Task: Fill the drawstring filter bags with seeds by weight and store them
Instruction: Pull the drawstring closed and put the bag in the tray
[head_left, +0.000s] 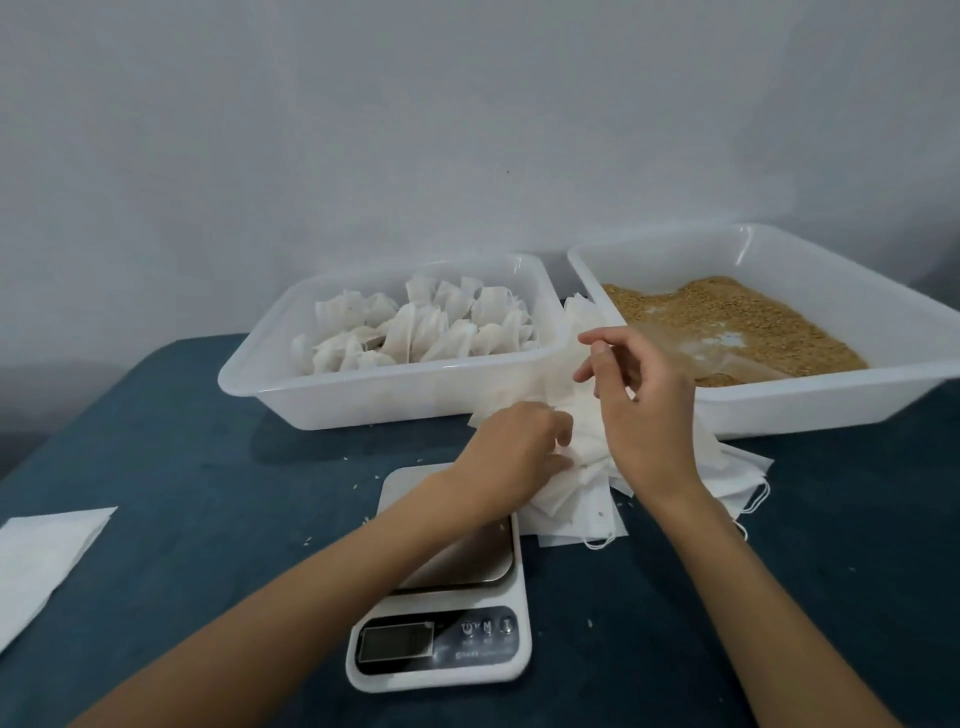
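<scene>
**Head view: hands worked the empty-bag pile**

Filled bags (415, 332) sat in the left tray (249, 379). Left hand (514, 447) pinched the empty bags (576, 499); right hand (639, 405) hovered, fingers apart. Seeds (727, 317) lay rightmost. Thin sheets cling, so two might lift together.

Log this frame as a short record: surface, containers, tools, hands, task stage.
surface: dark blue table, a few stray seeds on it
left tray: filled bags
right tray: loose seeds
empty bags: loose pile in front of the trays, partly over the scale
scale: platform bare, display unreadable
left hand: fingers on the empty-bag pile
right hand: raised above the pile, fingers loosely curled
stage: picking an empty bag, not yet weighing
</scene>
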